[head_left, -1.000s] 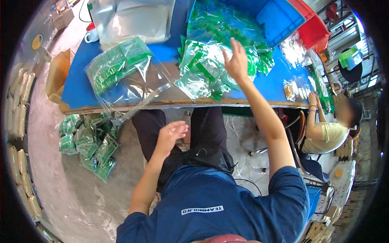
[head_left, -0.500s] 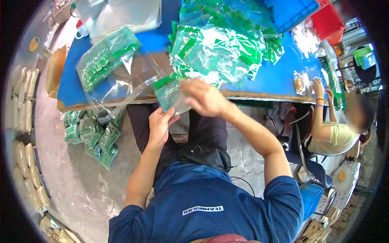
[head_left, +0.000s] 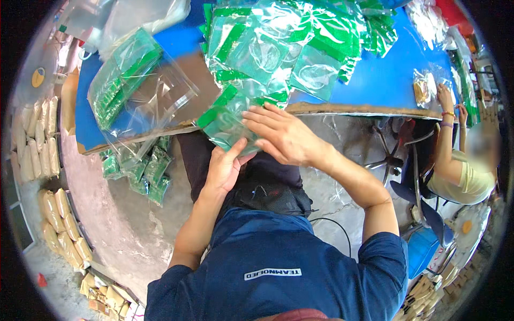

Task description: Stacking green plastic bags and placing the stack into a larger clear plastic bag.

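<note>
Green packet point(head_left: 229, 124) at desk point(head_left: 375, 92) edge, pinched in your left hand point(head_left: 225, 168); your right hand point(head_left: 289, 136) lies across it, grip unclear. Stack point(head_left: 126, 75) at left already bagged; large pile point(head_left: 273, 48) loose.

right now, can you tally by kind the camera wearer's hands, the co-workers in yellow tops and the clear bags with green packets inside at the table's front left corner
Wearer's hands, left hand and right hand: 2
Co-worker in a yellow top: 1
Clear bag with green packets inside: 1
Total: 4
</note>
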### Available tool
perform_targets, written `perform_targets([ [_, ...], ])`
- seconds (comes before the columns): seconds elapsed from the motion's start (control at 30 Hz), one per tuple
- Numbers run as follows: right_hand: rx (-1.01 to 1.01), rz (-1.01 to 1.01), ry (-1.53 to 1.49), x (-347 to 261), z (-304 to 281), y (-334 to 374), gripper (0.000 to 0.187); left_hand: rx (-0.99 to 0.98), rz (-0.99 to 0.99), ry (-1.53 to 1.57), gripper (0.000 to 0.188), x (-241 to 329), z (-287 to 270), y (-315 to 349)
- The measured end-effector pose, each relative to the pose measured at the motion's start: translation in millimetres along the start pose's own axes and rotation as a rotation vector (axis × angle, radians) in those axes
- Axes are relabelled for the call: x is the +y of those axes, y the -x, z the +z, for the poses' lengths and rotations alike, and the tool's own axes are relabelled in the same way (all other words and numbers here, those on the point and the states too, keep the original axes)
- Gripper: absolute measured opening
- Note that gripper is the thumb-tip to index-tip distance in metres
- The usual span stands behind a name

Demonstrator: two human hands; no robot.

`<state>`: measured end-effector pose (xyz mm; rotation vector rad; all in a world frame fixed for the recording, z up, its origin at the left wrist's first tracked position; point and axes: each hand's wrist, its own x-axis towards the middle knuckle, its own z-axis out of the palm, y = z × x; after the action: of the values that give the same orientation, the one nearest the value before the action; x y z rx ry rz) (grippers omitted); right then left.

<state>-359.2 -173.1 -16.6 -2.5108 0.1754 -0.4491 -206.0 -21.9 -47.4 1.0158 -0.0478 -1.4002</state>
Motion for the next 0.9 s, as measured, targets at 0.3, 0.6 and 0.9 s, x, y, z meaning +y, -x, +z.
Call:
perform_targets([
  [0.3,-0.068,0.071,0.405,27.8,-19.0,-22.3,0.061,0.106,0.122,0.107,0.035,5.5,-4.0,7.9],
  [0.6,0.312,0.528,0.605,24.1,-36.0,26.4,0.074,0.021,0.201,0.020,0.033,0.4,-27.0,8.3],
  [0.9,0.073,0.042,0.040,-5.9,-7.7,-10.8,0.051,-0.054,0.204,-0.110,0.044,2.2,-22.9,8.5],
])
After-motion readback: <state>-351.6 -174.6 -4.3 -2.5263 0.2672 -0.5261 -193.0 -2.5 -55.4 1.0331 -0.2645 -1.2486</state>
